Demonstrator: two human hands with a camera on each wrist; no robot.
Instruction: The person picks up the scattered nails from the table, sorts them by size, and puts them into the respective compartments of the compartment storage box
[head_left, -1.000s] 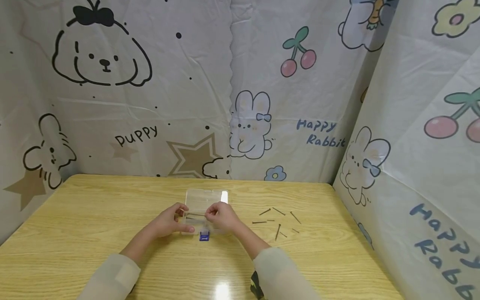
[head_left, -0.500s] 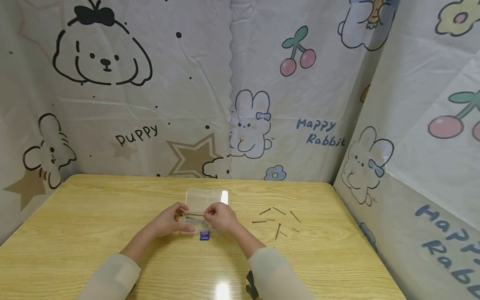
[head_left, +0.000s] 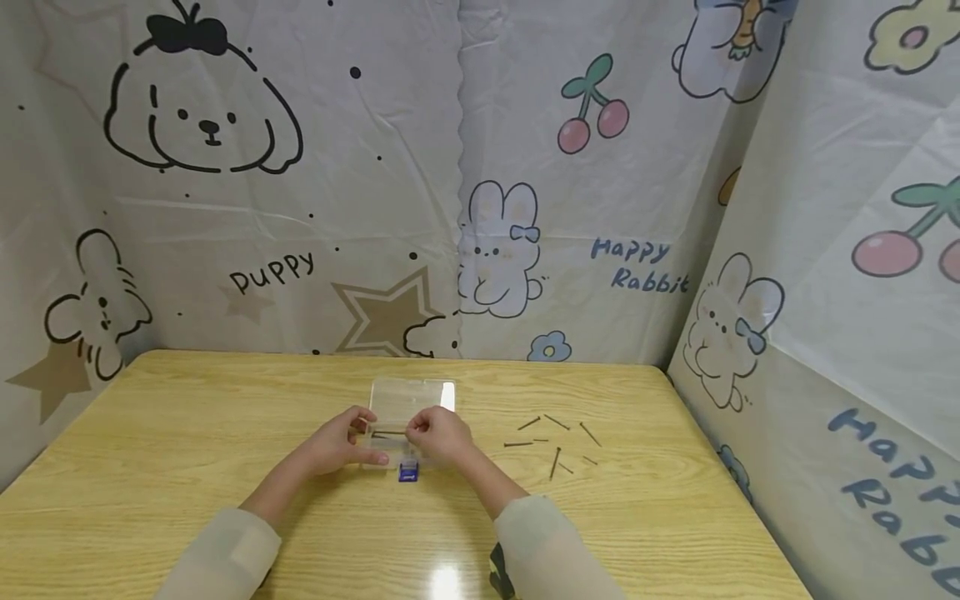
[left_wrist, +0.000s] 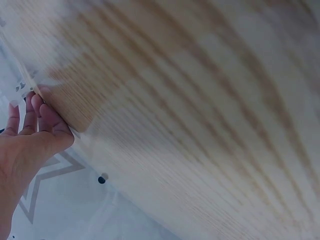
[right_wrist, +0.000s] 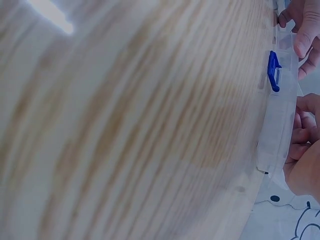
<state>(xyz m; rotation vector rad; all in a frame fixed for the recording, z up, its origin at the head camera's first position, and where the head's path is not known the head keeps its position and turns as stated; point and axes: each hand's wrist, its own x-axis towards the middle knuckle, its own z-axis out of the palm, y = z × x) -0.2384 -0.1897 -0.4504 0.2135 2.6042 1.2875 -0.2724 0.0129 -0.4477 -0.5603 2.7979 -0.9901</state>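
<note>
A clear plastic box (head_left: 397, 393) stands on the table with its lid up at the back and a blue latch (head_left: 408, 472) at the front. My left hand (head_left: 341, 440) holds the box's left end, thumb along the front and fingers at the far side. Inside the box, my right hand (head_left: 441, 435) pinches the right end of a long thin nail (head_left: 387, 433), which lies roughly level across the box. The right wrist view shows the box's front wall (right_wrist: 277, 117) and latch, with the right fingers partly hidden behind it.
Several loose nails of different lengths (head_left: 555, 463) lie scattered on the wooden table (head_left: 660, 517) to the right of the box. A patterned cloth (head_left: 495, 250) hangs behind the table and along its right side.
My right hand has shifted slightly left, and the nail in it has sunk a little lower into the box. My left hand and the box stay put.
</note>
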